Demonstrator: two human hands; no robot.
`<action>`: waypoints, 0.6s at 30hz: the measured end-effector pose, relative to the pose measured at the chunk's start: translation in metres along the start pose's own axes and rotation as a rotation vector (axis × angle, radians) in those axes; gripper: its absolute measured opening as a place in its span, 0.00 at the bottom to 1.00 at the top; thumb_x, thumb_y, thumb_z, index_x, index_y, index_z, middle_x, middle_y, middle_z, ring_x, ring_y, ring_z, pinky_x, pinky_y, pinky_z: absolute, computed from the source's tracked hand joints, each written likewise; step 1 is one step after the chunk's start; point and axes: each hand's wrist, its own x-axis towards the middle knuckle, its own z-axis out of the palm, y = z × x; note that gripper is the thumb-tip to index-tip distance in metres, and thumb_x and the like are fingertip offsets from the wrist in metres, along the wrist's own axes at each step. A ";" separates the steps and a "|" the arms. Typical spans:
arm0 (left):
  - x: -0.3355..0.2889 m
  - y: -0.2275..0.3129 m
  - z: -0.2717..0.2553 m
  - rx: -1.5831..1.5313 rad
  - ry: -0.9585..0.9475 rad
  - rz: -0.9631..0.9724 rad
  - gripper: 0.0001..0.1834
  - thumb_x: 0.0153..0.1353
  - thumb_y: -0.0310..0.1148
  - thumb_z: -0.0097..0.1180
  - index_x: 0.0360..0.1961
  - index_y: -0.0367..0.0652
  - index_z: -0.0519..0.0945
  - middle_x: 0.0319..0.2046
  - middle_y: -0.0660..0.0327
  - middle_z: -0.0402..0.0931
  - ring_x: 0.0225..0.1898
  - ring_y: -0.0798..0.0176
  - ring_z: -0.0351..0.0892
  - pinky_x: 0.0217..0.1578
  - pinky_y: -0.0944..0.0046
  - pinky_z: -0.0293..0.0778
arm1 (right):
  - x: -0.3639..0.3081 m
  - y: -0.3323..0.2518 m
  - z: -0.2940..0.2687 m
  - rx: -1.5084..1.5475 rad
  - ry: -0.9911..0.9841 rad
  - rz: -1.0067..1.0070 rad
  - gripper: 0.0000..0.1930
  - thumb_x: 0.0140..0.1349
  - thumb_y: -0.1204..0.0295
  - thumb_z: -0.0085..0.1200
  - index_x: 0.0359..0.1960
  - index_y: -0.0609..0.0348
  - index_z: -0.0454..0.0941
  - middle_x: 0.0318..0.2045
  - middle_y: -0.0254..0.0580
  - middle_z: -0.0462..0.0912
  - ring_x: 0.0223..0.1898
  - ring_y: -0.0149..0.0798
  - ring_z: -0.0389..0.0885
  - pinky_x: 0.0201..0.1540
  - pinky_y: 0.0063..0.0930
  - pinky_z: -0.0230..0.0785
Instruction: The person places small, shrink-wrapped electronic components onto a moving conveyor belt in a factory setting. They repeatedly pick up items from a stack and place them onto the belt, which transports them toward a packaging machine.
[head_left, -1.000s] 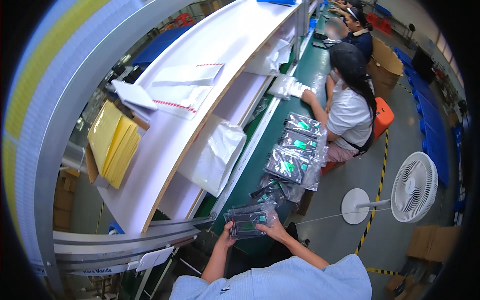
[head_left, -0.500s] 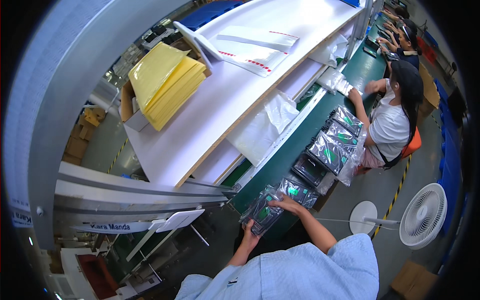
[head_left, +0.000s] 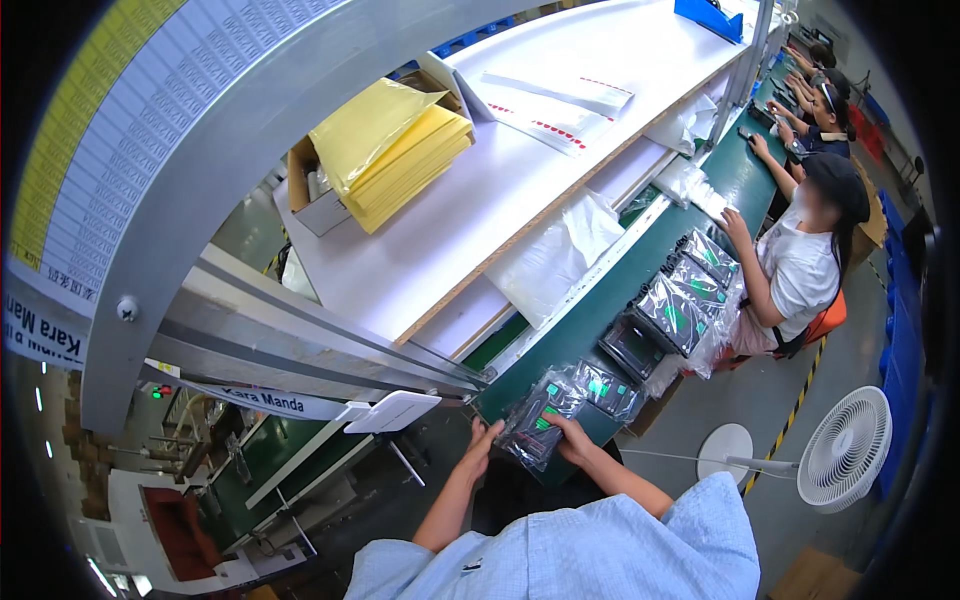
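Note:
A flat dark item in a clear plastic bag (head_left: 537, 415) with green marks lies at the near end of the green bench. My right hand (head_left: 572, 440) grips its right side, thumb and fingers closed on the bag. At its left edge is my left hand (head_left: 481, 446), fingers stretched out, close to or touching the plastic; the exact contact is hard to see. Just beyond lies a similar bagged item (head_left: 608, 388). Farther along sit a black tray-like item (head_left: 632, 347) and several more bagged dark items (head_left: 672, 312) with green marks.
A white shelf (head_left: 430, 270) runs alongside the green bench (head_left: 530, 365), with yellow padded envelopes (head_left: 400, 160) in a box on it. Clear plastic sheets (head_left: 560, 245) hang below. A co-worker in white (head_left: 800, 245) sits at the right, near a white fan (head_left: 845, 450).
My left hand has shifted from the bag's lower corner to its left edge, its fingers straightened. My right hand stays on the bag. The view has turned slightly; the co-worker's arms have moved.

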 end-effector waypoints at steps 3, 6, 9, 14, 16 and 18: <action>0.035 0.014 -0.007 0.489 -0.265 -0.109 0.54 0.48 0.61 0.56 0.63 0.35 0.46 0.60 0.50 0.55 0.61 0.55 0.55 0.60 0.60 0.50 | 0.003 0.005 -0.002 -0.015 -0.039 0.022 0.20 0.53 0.70 0.55 0.48 0.60 0.69 0.43 0.41 0.76 0.45 0.40 0.75 0.53 0.37 0.64; 0.036 0.025 0.017 0.597 -0.406 -0.252 0.62 0.44 0.70 0.51 0.64 0.31 0.40 0.63 0.46 0.49 0.63 0.54 0.52 0.60 0.59 0.50 | 0.004 0.004 -0.012 -0.025 -0.086 0.050 0.20 0.53 0.70 0.55 0.48 0.60 0.69 0.43 0.42 0.76 0.45 0.40 0.74 0.53 0.38 0.64; 0.051 -0.013 0.005 0.556 -0.495 -0.222 0.62 0.45 0.67 0.52 0.64 0.32 0.37 0.63 0.45 0.47 0.64 0.53 0.50 0.60 0.60 0.51 | 0.001 0.009 -0.018 -0.055 -0.130 0.074 0.21 0.52 0.70 0.55 0.49 0.60 0.69 0.44 0.42 0.76 0.46 0.41 0.74 0.52 0.39 0.64; 0.017 -0.010 0.014 0.446 -0.536 -0.080 0.58 0.48 0.52 0.61 0.65 0.36 0.35 0.63 0.46 0.46 0.65 0.55 0.46 0.62 0.60 0.48 | -0.016 0.011 -0.018 -0.202 -0.120 0.009 0.29 0.49 0.70 0.58 0.54 0.62 0.62 0.47 0.45 0.72 0.47 0.41 0.73 0.53 0.37 0.64; 0.002 -0.009 0.013 0.291 -0.554 -0.064 0.57 0.47 0.44 0.64 0.65 0.40 0.35 0.63 0.49 0.46 0.65 0.56 0.47 0.62 0.59 0.49 | -0.029 0.009 -0.004 -0.365 -0.085 -0.047 0.34 0.48 0.68 0.60 0.56 0.62 0.58 0.50 0.47 0.69 0.50 0.42 0.70 0.54 0.36 0.63; -0.013 -0.009 0.004 0.147 -0.610 -0.042 0.56 0.47 0.47 0.63 0.65 0.39 0.37 0.64 0.51 0.46 0.64 0.56 0.48 0.62 0.59 0.50 | -0.038 0.006 0.017 -0.577 -0.016 -0.074 0.40 0.47 0.65 0.61 0.59 0.62 0.52 0.52 0.49 0.66 0.53 0.43 0.67 0.56 0.36 0.60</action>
